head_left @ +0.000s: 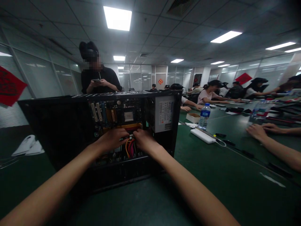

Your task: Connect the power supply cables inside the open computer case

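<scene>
An open black computer case [58,125] stands on the green table [211,175] in front of me, its side off. Inside are the motherboard [117,114] with card slots and a grey power supply [164,114] at the upper right. Both my hands reach into the case below the motherboard. My left hand [113,139] and my right hand [144,139] meet at a bundle of yellow, red and orange cables [130,148], fingers curled over its top. What the fingertips pinch is hidden.
A person in black stands behind the case looking at a phone [96,80]. On the table to the right lie a water bottle [204,116], a white power strip [202,136], a small box [193,117] and a co-worker's forearms [270,138]. More people sit farther back.
</scene>
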Demonstrator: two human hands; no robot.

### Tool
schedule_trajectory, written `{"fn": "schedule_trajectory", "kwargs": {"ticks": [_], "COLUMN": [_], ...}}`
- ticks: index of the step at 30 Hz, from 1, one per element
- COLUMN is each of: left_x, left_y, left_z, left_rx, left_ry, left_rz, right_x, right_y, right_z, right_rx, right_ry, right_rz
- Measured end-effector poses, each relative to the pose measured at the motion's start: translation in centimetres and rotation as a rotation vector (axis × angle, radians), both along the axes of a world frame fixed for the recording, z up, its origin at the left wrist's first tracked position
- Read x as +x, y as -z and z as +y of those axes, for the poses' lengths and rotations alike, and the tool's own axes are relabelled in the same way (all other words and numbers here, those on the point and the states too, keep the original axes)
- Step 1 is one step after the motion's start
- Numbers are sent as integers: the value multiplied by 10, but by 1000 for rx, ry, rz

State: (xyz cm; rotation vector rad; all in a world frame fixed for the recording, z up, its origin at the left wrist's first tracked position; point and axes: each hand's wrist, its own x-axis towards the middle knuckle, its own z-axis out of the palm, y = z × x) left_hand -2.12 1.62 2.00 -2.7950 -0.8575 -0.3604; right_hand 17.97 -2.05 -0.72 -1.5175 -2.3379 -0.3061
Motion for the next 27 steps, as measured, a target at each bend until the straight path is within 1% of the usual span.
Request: {"fn": "schedule_trajectory", "kwargs": {"ticks": [3,7,12,16,21,24,27], "left_x": [-5,-9,1,6,7,9,13], "left_y": [7,18,16,18,23,22,20], "left_z": [1,2,-2,-2,1,-1,-7], "left_rx": [28,45,30,37,101,122,129], "left_ry": [-97,-131,-220,-283,-288,-284,-313], "left_rz": [10,-91,4,20,40,63,75], "right_x": [0,0,2,3,2,1,1], "right_y": [0,-1,-1,1,-1,-3,-4], "right_z": [1,-2,-5,-4,-5,-7,-10], "right_rx": [-7,-22,-31,-27,-58,-69,-70], "right_ry": [10,18,10,10,11,14,11], "right_rz": [-4,-4,-14,-24,-36,-33,-37]}}
